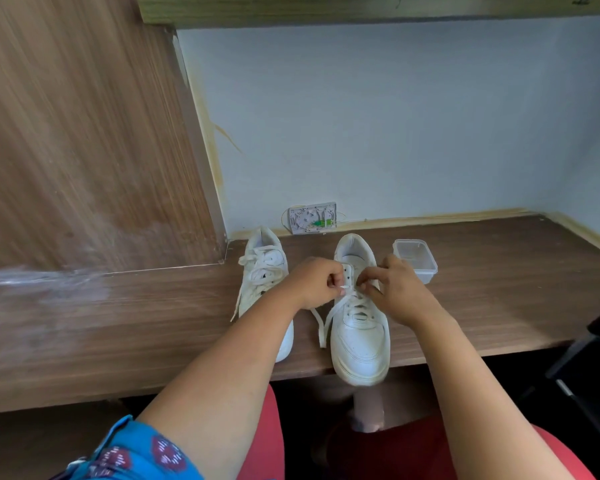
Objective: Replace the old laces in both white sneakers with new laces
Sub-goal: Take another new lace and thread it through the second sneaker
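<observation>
Nearest you, the right-hand sneaker (pixel 360 336) sits with its toe hanging just over the front edge of the bench (pixel 153 323). Your hands are both on its upper eyelets: your left hand (pixel 317 284) is pinched closed on the lace (pixel 323 323) at the left eyelet row, and your right hand (pixel 392 289) is pinched on the lace at the right row. Two loose ends of that lace trail down onto the bench between the two shoes.

The lace on this shoe is threaded through the lower eyelets and untied at the top, so you look to be mid-lacing or mid-unlacing; which one, and whether this lace is old or new, the view does not show. The left-hand sneaker (pixel 262 282), just beside and a little further back, is laced with loose, untied ends, so it too likely needs finishing.

Further back, a clear plastic container (pixel 415 259) stands just right of the heel, apparently empty. Against the wall sits a small open wiring box (pixel 313 218).

No brand, label or writing is readable on either shoe.
</observation>
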`<state>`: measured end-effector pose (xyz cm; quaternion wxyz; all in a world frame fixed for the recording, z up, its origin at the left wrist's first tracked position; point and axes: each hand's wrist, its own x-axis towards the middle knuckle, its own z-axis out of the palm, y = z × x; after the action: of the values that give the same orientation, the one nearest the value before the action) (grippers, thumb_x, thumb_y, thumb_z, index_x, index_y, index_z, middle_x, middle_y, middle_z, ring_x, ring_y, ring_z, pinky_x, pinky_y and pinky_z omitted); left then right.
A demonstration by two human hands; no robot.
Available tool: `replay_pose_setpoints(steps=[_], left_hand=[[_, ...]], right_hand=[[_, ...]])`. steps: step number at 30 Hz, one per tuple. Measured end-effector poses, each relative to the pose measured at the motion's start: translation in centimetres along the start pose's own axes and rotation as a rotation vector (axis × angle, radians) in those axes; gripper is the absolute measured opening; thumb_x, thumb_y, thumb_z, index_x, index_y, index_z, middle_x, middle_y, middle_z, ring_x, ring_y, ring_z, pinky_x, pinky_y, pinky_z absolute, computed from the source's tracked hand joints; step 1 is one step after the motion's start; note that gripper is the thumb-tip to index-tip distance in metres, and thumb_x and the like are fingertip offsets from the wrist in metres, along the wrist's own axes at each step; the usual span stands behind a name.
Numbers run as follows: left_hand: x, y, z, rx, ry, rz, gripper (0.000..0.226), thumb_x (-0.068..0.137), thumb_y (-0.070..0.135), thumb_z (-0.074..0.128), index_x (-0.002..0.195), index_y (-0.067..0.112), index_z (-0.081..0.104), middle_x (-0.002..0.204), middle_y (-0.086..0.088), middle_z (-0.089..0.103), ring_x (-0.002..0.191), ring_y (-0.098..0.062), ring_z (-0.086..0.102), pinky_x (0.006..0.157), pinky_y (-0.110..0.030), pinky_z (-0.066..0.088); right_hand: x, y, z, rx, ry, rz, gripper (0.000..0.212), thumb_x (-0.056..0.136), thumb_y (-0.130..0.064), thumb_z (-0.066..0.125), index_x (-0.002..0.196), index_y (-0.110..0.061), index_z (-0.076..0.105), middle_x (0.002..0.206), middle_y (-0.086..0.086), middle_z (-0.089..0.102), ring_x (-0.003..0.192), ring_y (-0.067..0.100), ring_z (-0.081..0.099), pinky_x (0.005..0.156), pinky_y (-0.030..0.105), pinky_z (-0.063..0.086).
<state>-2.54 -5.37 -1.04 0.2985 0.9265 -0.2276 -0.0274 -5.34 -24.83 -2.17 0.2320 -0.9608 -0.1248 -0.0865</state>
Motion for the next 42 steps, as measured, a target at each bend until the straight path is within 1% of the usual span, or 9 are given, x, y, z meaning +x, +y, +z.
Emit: replay_pose_setpoints(steps=[3,7,16,21,26,28,32,36,42], left_hand=[[0.0,-0.3,-0.3,-0.014,0.043,-0.011,0.018,0.080,0.013,0.076,0.073,0.019,0.061,0.071,0.015,0.057,0.061,0.001,0.048,0.060,-0.019,0.038],[0.2,-0.5,-0.3,-0.048,0.008,-0.071,0.026,0.079,0.012,0.078,0.067,0.022,0.058,0.071,0.006,0.060,0.065,-0.009,0.058,0.061,-0.023,0.047],[0.2,-0.6,0.0,-0.057,-0.011,-0.091,0.016,0.081,0.013,0.076,0.077,0.015,0.060,0.073,0.008,0.055,0.067,-0.009,0.050,0.059,-0.020,0.040],[0.0,0.0,0.9,-0.279,-0.091,-0.231,0.021,0.090,0.034,0.067,0.091,0.015,0.059,0.078,0.004,0.061,0.066,-0.009,0.058,0.066,-0.027,0.049],[0.3,0.3,1.5,-0.272,-0.029,-0.234,0.022,0.095,0.031,0.059,0.086,0.011,0.062,0.079,-0.005,0.064,0.071,-0.019,0.060,0.079,-0.042,0.055],[0.5,0.2,1.5,-0.228,0.002,-0.232,0.021,0.094,0.031,0.059,0.086,0.013,0.062,0.081,-0.008,0.067,0.076,-0.027,0.064,0.081,-0.045,0.056],[0.4,0.2,1.4,-0.309,0.008,-0.222,0.017,0.092,0.023,0.065,0.086,0.008,0.062,0.065,-0.001,0.064,0.062,-0.016,0.063,0.074,-0.038,0.056],[0.4,1.3,1.1,-0.722,-0.080,-0.513,0.037,0.101,0.035,0.049,0.078,0.009,0.063,0.069,-0.004,0.063,0.059,-0.015,0.057,0.064,-0.029,0.053],[1.0,1.2,1.2,-0.805,-0.189,-0.719,0.034,0.099,0.034,0.052,0.074,0.014,0.064,0.061,0.006,0.053,0.052,-0.007,0.039,0.054,-0.020,0.038]], right_hand=[[-0.1,-1.3,0.1,-0.243,-0.088,0.032,0.025,0.097,-0.038,0.045,0.115,-0.038,0.062,0.111,-0.002,0.044,0.110,0.021,0.038,0.090,0.042,0.044],[-0.1,-2.2,-0.1,-0.359,-0.147,0.074,0.028,0.100,-0.037,0.040,0.122,-0.043,0.056,0.119,-0.002,0.044,0.117,0.022,0.035,0.094,0.041,0.039],[0.3,-0.7,0.4,-0.004,-0.139,0.158,0.014,0.094,-0.034,0.059,0.105,-0.034,0.067,0.101,-0.008,0.045,0.110,0.019,0.036,0.096,0.041,0.041],[0.6,-0.9,1.1,0.099,-0.049,0.196,0.011,0.088,-0.028,0.068,0.097,-0.022,0.072,0.097,-0.001,0.049,0.105,0.021,0.047,0.086,0.031,0.043],[0.8,-1.0,1.5,0.168,0.019,0.217,0.017,0.085,-0.037,0.070,0.079,-0.021,0.070,0.093,0.004,0.053,0.092,0.021,0.052,0.072,0.027,0.040],[0.7,-1.2,1.6,0.167,0.027,0.229,0.018,0.087,-0.041,0.067,0.076,-0.026,0.066,0.093,0.001,0.052,0.097,0.022,0.049,0.079,0.031,0.042],[0.4,-2.1,1.9,0.110,0.069,0.327,0.014,0.090,-0.041,0.062,0.087,-0.028,0.068,0.099,-0.005,0.044,0.110,0.025,0.040,0.091,0.042,0.041],[0.4,-2.5,1.4,0.113,0.040,0.404,0.010,0.092,-0.042,0.060,0.089,-0.033,0.066,0.106,-0.006,0.043,0.116,0.024,0.035,0.093,0.043,0.039],[0.2,-2.9,2.1,-0.082,0.046,0.347,0.018,0.096,-0.033,0.054,0.110,-0.035,0.065,0.123,-0.002,0.042,0.116,0.026,0.030,0.094,0.043,0.031]])
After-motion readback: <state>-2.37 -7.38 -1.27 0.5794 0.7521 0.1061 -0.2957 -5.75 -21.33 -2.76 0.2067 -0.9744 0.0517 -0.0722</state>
